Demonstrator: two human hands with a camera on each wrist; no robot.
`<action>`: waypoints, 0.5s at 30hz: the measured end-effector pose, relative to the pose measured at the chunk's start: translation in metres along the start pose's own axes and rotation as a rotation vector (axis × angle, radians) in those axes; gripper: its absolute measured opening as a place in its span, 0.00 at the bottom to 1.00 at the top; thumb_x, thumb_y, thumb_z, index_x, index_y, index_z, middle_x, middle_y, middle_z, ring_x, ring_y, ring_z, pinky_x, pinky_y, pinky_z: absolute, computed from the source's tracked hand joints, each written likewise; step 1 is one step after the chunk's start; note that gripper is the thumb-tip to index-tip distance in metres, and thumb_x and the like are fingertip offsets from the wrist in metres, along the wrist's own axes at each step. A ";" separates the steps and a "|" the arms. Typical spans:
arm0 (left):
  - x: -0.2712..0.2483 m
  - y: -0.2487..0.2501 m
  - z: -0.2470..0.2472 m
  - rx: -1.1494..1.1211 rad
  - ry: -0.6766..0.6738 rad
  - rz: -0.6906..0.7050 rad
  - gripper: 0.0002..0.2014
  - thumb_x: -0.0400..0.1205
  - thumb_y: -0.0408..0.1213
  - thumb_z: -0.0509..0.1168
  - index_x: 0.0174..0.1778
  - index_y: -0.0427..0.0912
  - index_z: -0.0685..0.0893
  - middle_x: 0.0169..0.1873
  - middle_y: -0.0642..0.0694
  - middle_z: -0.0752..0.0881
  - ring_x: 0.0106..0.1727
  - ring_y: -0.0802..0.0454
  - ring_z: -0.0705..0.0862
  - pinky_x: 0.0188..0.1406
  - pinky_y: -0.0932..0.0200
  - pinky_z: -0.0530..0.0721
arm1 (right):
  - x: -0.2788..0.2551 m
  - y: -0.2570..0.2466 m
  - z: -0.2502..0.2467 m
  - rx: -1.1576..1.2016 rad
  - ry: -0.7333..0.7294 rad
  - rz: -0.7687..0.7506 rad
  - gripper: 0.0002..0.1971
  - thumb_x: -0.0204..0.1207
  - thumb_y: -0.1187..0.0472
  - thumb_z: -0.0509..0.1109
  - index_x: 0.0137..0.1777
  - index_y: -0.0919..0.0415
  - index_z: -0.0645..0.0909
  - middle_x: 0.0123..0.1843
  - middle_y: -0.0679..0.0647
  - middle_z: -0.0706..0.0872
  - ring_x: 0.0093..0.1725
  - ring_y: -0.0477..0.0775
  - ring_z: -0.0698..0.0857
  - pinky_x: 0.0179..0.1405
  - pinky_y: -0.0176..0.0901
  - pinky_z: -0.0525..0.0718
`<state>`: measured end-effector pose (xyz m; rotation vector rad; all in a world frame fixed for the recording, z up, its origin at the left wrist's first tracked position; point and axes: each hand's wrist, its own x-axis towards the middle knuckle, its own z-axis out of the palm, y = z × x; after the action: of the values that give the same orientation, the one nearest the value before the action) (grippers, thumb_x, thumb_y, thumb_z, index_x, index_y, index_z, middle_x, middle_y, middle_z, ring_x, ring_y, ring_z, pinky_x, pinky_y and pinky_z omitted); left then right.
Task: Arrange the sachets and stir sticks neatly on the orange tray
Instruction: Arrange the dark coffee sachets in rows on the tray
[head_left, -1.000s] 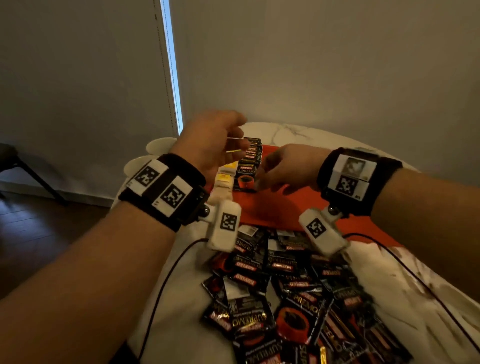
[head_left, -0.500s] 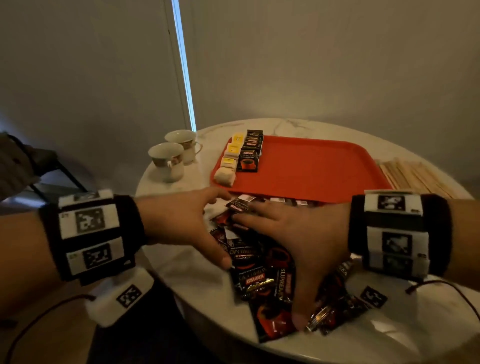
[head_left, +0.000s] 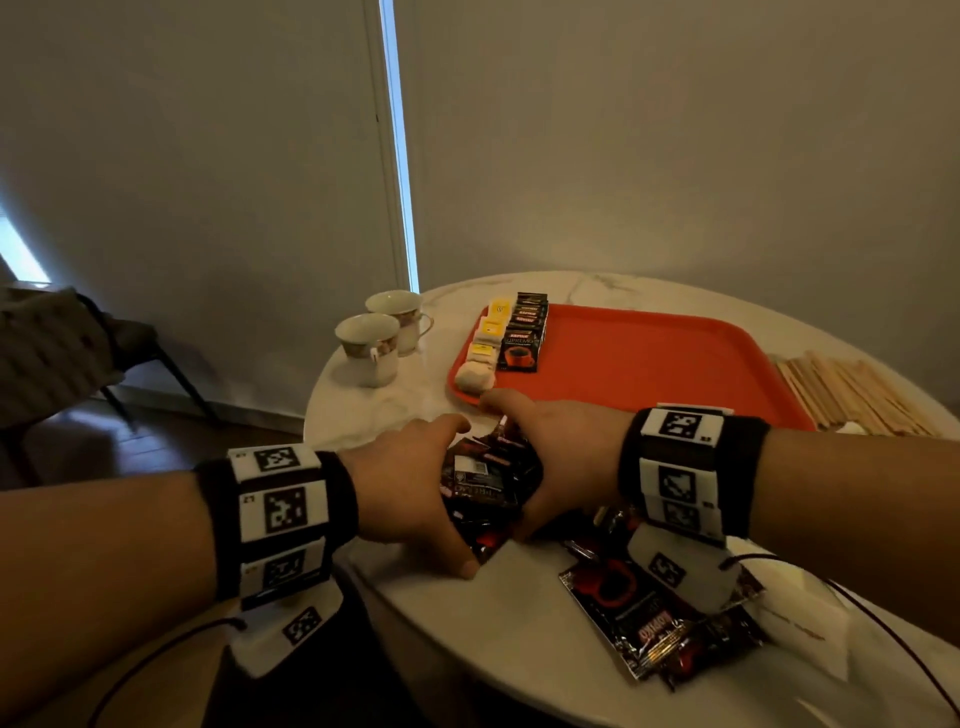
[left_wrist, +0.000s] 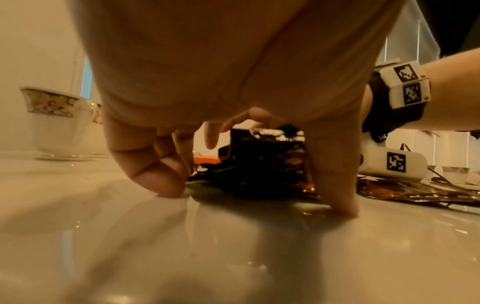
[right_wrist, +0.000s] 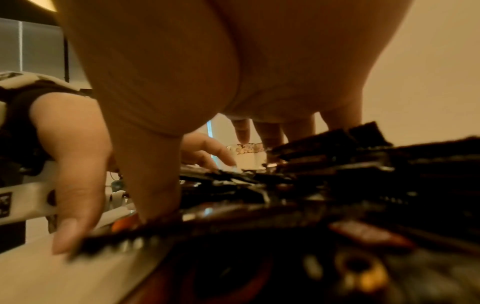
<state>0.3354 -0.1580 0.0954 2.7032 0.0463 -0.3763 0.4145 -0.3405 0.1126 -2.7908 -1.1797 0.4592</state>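
Note:
A heap of black coffee sachets (head_left: 483, 480) lies on the marble table just in front of the orange tray (head_left: 649, 364). My left hand (head_left: 415, 488) cups the heap from the left, fingertips and thumb down on the tabletop (left_wrist: 254, 197). My right hand (head_left: 561, 457) cups it from the right, thumb pressed at the near side of the heap (right_wrist: 337, 185). A row of black sachets (head_left: 524, 332), yellow sachets (head_left: 492, 327) and a white one (head_left: 474, 376) sits along the tray's left end. Wooden stir sticks (head_left: 852, 389) lie on the table right of the tray.
More black sachets (head_left: 639, 623) lie loose under my right wrist near the table's front edge. Two patterned cups (head_left: 371, 348) stand left of the tray. A chair (head_left: 52, 353) stands on the floor at far left. Cables trail from both wrist cameras.
Both hands came down from the tray's sachet row to the loose sachets on the table. They then drew together, bunching the sachets into a tight heap between them.

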 end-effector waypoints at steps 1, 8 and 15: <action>0.001 -0.001 -0.001 0.008 0.008 -0.020 0.68 0.56 0.56 0.91 0.89 0.55 0.58 0.75 0.53 0.77 0.70 0.52 0.81 0.72 0.51 0.84 | 0.004 -0.001 -0.003 -0.027 0.005 -0.003 0.59 0.61 0.41 0.87 0.88 0.44 0.54 0.73 0.47 0.81 0.68 0.52 0.82 0.67 0.48 0.83; 0.010 -0.010 -0.014 0.025 0.113 -0.136 0.48 0.55 0.60 0.89 0.65 0.56 0.69 0.59 0.54 0.82 0.55 0.54 0.83 0.57 0.49 0.88 | 0.019 -0.004 -0.013 -0.070 -0.004 0.019 0.43 0.57 0.32 0.86 0.70 0.47 0.76 0.63 0.45 0.81 0.58 0.48 0.81 0.60 0.48 0.86; 0.016 -0.014 -0.014 0.015 -0.026 -0.119 0.68 0.54 0.57 0.91 0.87 0.57 0.58 0.77 0.50 0.76 0.71 0.49 0.81 0.71 0.48 0.85 | 0.029 -0.010 -0.013 -0.125 -0.134 0.008 0.48 0.56 0.33 0.87 0.74 0.48 0.72 0.64 0.46 0.80 0.59 0.49 0.81 0.59 0.49 0.87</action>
<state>0.3528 -0.1398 0.0984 2.7172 0.1987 -0.4486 0.4306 -0.3118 0.1202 -2.9110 -1.2656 0.6023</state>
